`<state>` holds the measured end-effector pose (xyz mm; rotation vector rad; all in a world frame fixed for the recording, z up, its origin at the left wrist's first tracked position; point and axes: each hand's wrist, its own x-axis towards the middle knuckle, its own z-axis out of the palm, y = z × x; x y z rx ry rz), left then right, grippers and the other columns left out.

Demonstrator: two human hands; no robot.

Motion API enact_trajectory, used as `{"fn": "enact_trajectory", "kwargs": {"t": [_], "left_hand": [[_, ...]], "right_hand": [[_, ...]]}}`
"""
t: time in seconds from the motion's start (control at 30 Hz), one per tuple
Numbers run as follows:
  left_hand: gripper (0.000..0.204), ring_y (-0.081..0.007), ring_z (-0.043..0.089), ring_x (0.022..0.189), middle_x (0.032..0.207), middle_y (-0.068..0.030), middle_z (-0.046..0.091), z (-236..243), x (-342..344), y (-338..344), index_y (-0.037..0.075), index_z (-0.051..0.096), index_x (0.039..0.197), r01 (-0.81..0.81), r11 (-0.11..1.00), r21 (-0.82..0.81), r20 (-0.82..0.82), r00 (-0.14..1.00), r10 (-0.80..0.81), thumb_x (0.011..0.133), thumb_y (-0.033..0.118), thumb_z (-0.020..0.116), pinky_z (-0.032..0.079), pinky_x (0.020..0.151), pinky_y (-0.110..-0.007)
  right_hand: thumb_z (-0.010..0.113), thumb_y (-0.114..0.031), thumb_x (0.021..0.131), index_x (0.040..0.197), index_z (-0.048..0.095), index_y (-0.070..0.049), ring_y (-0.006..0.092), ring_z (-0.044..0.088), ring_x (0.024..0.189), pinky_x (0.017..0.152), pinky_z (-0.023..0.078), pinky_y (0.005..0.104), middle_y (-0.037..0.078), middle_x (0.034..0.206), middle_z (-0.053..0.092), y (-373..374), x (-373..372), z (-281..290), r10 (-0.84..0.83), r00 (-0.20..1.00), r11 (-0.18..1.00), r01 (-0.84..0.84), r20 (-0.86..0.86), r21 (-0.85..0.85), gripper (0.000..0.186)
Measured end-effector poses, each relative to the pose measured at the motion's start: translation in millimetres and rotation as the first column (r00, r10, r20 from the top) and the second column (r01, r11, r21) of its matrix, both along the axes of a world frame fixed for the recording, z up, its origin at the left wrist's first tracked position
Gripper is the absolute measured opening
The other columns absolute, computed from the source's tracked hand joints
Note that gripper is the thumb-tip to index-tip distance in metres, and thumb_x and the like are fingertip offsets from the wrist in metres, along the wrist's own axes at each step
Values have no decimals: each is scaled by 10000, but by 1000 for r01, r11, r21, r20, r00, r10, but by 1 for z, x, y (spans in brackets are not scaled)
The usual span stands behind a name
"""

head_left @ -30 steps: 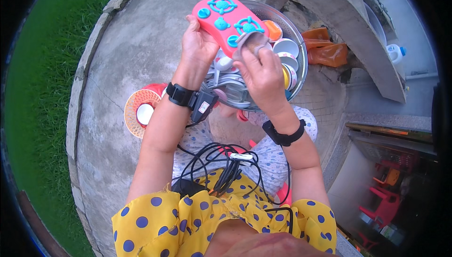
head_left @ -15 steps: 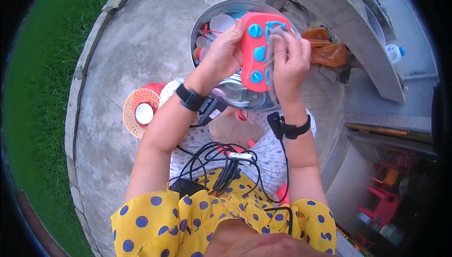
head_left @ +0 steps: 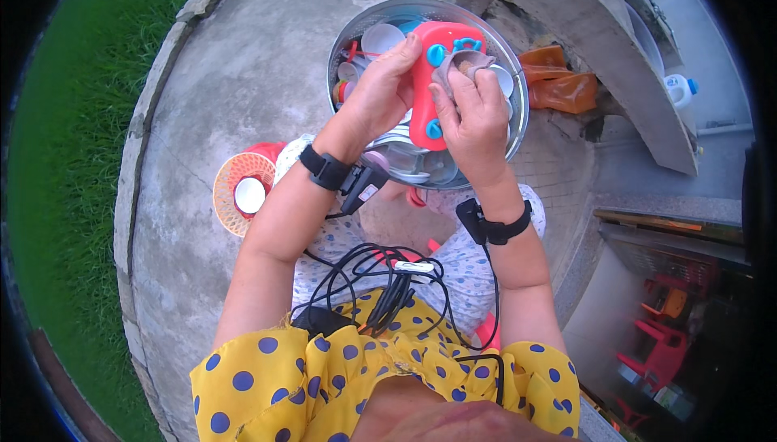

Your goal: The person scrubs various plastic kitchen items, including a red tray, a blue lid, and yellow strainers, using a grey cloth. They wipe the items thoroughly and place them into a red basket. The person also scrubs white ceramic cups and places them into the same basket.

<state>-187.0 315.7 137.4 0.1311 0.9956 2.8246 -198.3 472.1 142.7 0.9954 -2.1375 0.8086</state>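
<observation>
My left hand [head_left: 384,90] grips a red plastic toy panel [head_left: 422,102] by its left edge, holding it up over a round metal basin [head_left: 520,106]. Blue knobs and a blue handle-like piece stand out on the panel's face. Bunched in my right hand [head_left: 481,130] is a grey cloth [head_left: 447,68], pressed against the middle of the panel and covering part of it. Beneath, the basin holds a white bowl [head_left: 382,39], stacked white dishes, clear containers and small red pieces. My hands and the panel hide much of its contents.
On the concrete to the left stands an orange woven basket [head_left: 227,191] with a white cup [head_left: 249,195]. An orange-brown rubbery item [head_left: 566,92] lies right of the basin, beside a slanting concrete slab [head_left: 615,53]. Black cables [head_left: 388,296] lie coiled on my lap.
My right hand has moved slightly left and lower, and the cloth is now bunched flat on the panel's middle instead of hanging down its right side. The panel has shifted slightly left.
</observation>
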Motion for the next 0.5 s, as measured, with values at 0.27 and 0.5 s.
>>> {"fn": "enact_trajectory", "kwargs": {"t": [0.27, 0.5], "left_hand": [[451, -196, 595, 1168, 1304, -89, 593, -6, -6, 5, 48, 484, 1366, 82, 997, 1, 6, 997, -82, 1044, 361, 443, 484, 1012, -365], [470, -236, 584, 1197, 1315, -120, 588, 0, -7, -2, 34, 485, 1369, 10, 999, -34, -29, 1000, -11, 1053, 370, 394, 452, 1054, -393]], "right_hand": [[736, -156, 863, 1136, 661, -12, 299, 590, 814, 681, 507, 385, 126, 942, 544, 3, -5, 7, -31, 999, 984, 35, 28, -172, 318], [756, -144, 781, 1140, 692, -69, 266, 544, 751, 662, 448, 380, 83, 903, 537, -2, 2, 8, 4, 997, 992, 6, -77, 125, 372]]}}
